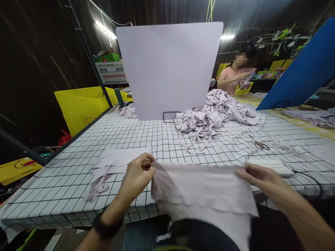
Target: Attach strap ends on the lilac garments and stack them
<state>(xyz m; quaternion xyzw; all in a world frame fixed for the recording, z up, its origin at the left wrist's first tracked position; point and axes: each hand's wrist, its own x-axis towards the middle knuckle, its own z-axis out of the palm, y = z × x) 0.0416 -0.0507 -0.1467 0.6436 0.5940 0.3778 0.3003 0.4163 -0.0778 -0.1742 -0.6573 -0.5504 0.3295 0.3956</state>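
A pale lilac fabric garment piece (204,188) is stretched by its top edge between my two hands and hangs over the table's front edge. My left hand (138,174) pinches its upper left corner, with a dark band on the wrist. At the upper right corner my right hand (261,177) grips the edge between thumb and fingers. Left of my left hand, a similar pale fabric piece (112,160) lies flat on the table, with narrow strap-like strips (98,186) trailing from it.
A big pale board (170,69) stands at the back, beside heaped lilac garments (199,122). Scissors (260,144) and a white block-like object (272,168) with a black cord lie right on the checked tablecloth (86,153). Yellow bins (78,108) stand left. A person (231,76) handles fabric behind.
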